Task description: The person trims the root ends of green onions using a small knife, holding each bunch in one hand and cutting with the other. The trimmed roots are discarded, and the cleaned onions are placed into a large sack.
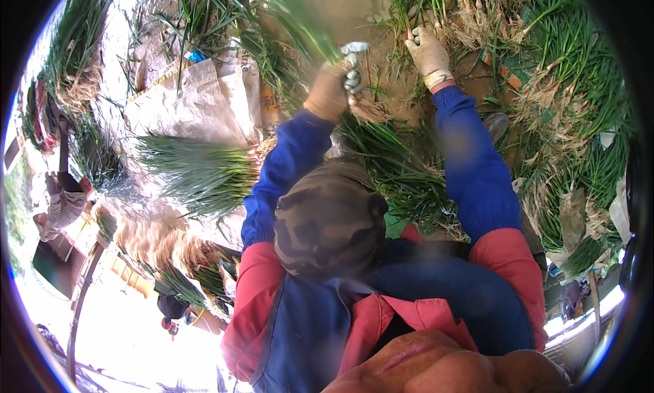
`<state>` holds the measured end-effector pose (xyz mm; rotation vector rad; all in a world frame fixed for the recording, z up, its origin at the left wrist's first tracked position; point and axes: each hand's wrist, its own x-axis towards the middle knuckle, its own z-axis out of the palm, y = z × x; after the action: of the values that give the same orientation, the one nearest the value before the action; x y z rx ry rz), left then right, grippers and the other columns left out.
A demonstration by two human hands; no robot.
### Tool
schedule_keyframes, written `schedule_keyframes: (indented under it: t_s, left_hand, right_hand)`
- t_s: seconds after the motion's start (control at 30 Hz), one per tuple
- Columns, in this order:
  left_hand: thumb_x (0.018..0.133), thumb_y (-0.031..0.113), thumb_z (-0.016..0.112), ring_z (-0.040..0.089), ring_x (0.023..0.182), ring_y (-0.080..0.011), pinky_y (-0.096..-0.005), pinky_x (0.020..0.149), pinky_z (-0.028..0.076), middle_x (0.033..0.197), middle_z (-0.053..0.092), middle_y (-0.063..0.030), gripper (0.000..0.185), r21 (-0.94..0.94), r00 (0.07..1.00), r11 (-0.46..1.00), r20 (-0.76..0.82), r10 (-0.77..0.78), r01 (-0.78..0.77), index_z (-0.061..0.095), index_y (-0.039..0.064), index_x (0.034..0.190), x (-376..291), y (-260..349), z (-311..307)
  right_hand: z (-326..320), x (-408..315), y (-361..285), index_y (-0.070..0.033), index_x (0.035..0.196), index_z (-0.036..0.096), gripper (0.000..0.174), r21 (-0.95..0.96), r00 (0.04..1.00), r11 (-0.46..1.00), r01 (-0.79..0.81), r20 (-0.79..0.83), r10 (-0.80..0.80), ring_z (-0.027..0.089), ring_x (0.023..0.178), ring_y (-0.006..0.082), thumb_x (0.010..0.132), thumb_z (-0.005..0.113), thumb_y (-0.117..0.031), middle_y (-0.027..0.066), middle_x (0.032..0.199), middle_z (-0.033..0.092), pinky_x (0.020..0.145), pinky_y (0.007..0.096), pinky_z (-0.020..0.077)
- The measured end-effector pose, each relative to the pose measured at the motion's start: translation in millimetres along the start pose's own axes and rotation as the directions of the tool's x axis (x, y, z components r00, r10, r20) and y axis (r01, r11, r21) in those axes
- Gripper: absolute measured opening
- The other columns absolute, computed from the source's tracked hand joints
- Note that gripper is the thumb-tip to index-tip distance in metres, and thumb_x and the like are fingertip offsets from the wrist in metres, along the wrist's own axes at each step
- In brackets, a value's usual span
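Note:
My gloved left hand (334, 83) is closed around a bunch of green onions (311, 32), whose leaves point up and away and whose pale roots hang below the fist. Farther right, my gloved right hand (429, 53) reaches to a row of green onions (460, 4), its fingertips at the base of a stem; whether they pinch it is hard to tell. Left of my left sleeve lies a neat pile of green onions (204, 170), roots towards me. Loose green leaves (403, 163) lie between my forearms.
White woven sacks (199, 99) cover ground at the left. A large heap of rooted green onions (572, 106) fills the right side. More bunches (76, 50) lie at the far left. A wooden pole (82, 301) stands lower left, and another person (171, 308) is beyond the bunches.

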<state>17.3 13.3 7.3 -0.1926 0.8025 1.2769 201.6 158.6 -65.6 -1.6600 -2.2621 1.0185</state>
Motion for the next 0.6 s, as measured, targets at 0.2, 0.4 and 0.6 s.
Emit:
schedule_keyframes:
  t_s: [0.2,0.4,0.6]
  left_hand:
    - [0.092,0.021,0.057,0.041,0.041,-0.0115,-0.0254,0.038,0.035,0.058,0.049,0.0002,0.031,0.173,0.992,0.985,-0.123,0.024,-0.002,0.057,0.006,0.119,7.0,-14.0,4.2]
    - [0.094,0.015,0.053,0.039,0.041,-0.0068,-0.0215,0.033,0.031,0.059,0.049,0.0012,0.026,0.137,0.995,0.991,-0.099,0.004,0.01,0.057,0.002,0.115,5.3,-11.6,10.7]
    - [0.092,0.011,0.057,0.062,0.064,-0.0149,-0.0246,0.057,0.05,0.08,0.067,-0.0087,0.026,0.134,0.968,0.987,-0.224,0.114,-0.085,0.058,-0.001,0.116,11.4,-21.1,6.9]
  right_hand:
    - [-2.0,-17.7,-9.0,-0.007,0.111,0.06,0.03,0.034,0.995,0.997,0.075,-0.067,-0.073,0.064,0.078,0.0287,0.09,0.059,-0.029,0.0121,0.09,0.067,0.071,0.0371,0.0515]
    - [0.0,10.5,-15.8,-0.007,0.117,0.057,0.042,-0.112,0.967,0.985,-0.131,0.203,0.152,0.067,0.083,0.0273,0.084,0.064,-0.033,0.0145,0.097,0.068,0.075,0.0369,0.0521]
    - [-25.3,-48.0,-52.5,-0.009,0.117,0.06,0.037,0.082,0.99,0.99,0.111,0.081,-0.118,0.064,0.076,0.0233,0.082,0.068,-0.02,0.0108,0.092,0.066,0.066,0.0335,0.0517]
